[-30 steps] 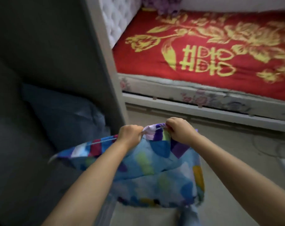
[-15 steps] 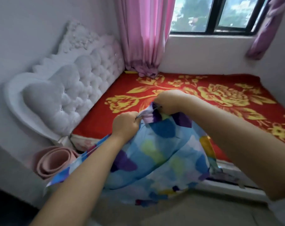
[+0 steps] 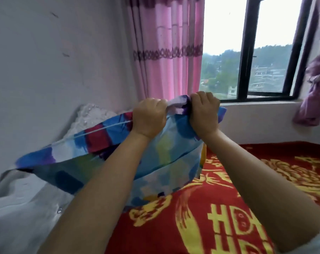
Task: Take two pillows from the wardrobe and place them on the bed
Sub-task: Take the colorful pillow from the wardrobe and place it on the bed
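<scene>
Above the red bed (image 3: 265, 189), beside the pink curtain (image 3: 166, 48) and the dark-framed window (image 3: 247, 52), a person holds one pillow (image 3: 104, 162) in the air with both hands. The left hand (image 3: 149, 117) and the right hand (image 3: 204, 111) are each closed in a fist on the pillow's top edge, close together, with a bunched fold of the cover showing between them. The pillow, in a patchwork of blue, red, purple and yellow, hangs below the fists and trails off to the left, in front of the white tufted headboard (image 3: 93, 114); its lower corner sits just above the blanket (whether it touches cannot be told). It appears soft and light: the cover creases freely, the body sags and bends under its own weight, and nothing suggests strain in the arms. The fabric looks smooth and may slip if pinched thinly, so a full fistful of the seamed edge, as here, seems the sound place to take hold; a grip at both corners would likely keep it flatter for laying down. By count: one pillow in view, two hands on it, one bed, one headboard, one window. A second pillow, which the task calls for, is not visible.
</scene>
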{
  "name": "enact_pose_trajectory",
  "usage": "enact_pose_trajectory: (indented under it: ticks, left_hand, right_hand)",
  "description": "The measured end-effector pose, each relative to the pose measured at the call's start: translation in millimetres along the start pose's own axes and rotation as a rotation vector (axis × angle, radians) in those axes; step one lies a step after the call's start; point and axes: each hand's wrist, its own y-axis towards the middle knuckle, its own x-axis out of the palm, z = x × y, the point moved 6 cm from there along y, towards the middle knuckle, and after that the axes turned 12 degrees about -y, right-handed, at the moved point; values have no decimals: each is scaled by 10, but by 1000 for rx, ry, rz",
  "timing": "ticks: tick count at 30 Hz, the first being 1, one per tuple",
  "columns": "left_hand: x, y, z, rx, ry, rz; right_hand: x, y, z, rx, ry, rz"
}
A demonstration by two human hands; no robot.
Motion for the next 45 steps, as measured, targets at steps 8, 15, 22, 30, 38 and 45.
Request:
enact_pose_trajectory:
  ticks: [8, 15, 22, 30, 38, 45]
  left_hand:
    - [1941, -1935, -538, -248, -299, -1310]
    - [2603, -3203, -932, -549, -309, -1522]
    - [3151, -4461, -1292, -750, -250, -1709]
    - [3555, -6121, -1902, -1111, -234, -1818]
    - [3874, -7460, -1879, -1648, -300, -1670]
    - [3904, -7382, -1840, -1507, -171, -1290]
  right_hand:
    - [1931, -1913, -127, -343, 10, -969]
    - [2885, -3445, -155, -320, -29, -1677]
    - [3474, -4238, -626, -62, 43, -1886]
    - [4046, -5397, -1160, 596, -104, -1985]
    - [4255, -6277, -1185, 1145, -332, -1634]
    - [4348, -6248, -1230, 933, -400, -1430]
